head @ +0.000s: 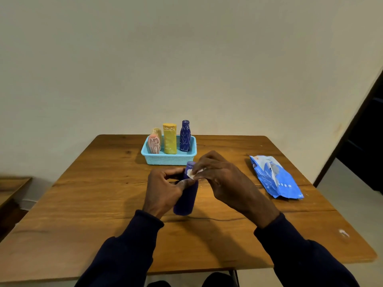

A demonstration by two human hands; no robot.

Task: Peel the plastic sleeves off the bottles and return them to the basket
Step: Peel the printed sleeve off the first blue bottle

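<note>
While both hands (192, 183) grip it, the blue bottle (186, 197) shows a pale peeled sleeve flap (193, 172)

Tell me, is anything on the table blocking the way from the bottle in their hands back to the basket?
Nothing visible does. The purple bottle, held by the left hand and right hand, sits just in front of the blue basket; bare table lies between.
</note>
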